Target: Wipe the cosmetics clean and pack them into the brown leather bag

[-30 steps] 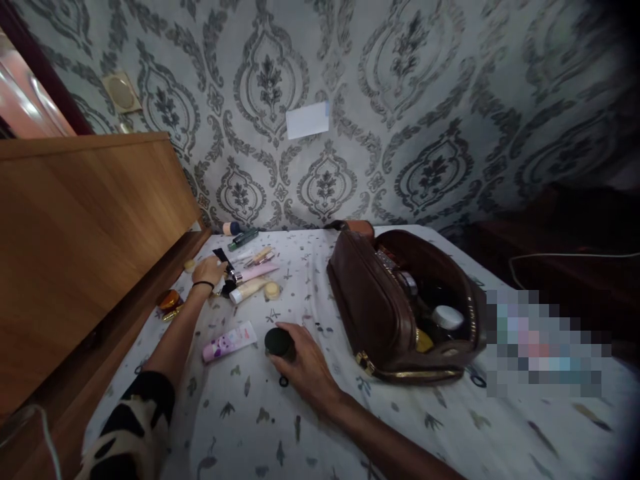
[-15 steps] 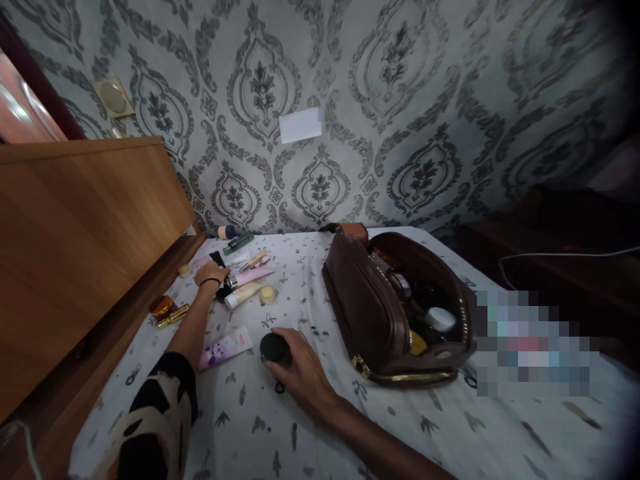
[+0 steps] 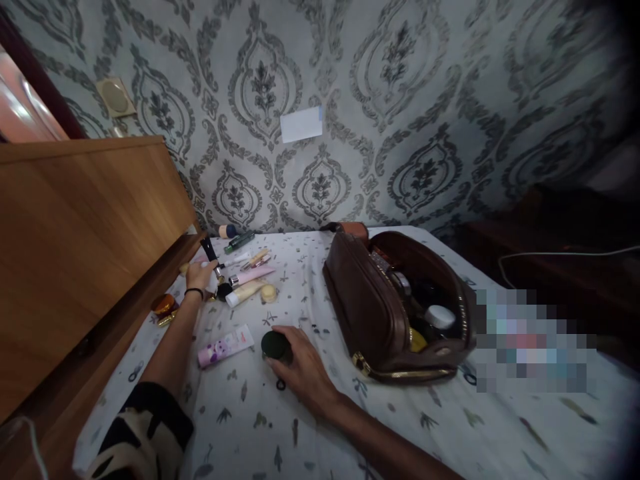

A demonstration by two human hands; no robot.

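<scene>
My right hand (image 3: 303,367) is wrapped round a dark green round-lidded jar (image 3: 275,346) low over the patterned sheet. Further off at the left, my left hand (image 3: 199,275) has its fingers closed at a slim black item (image 3: 209,249), which stands up beyond the fingertips. Close to that hand lie a black brush head (image 3: 224,291), a pink tube (image 3: 253,274), a cream tube (image 3: 245,293) and a small round yellowish pot (image 3: 269,293). Between my arms rests a purple and white tube (image 3: 225,347).
An open brown bag (image 3: 367,313) with jars inside stands at the right. An amber jar (image 3: 164,305) sits beside my left forearm. A wooden cabinet (image 3: 90,213) borders the left side, and a patterned wall (image 3: 350,167) rises behind.
My left hand has shifted a little to the left, and the slim black item now points up beyond it. My right hand stays around the green jar.
</scene>
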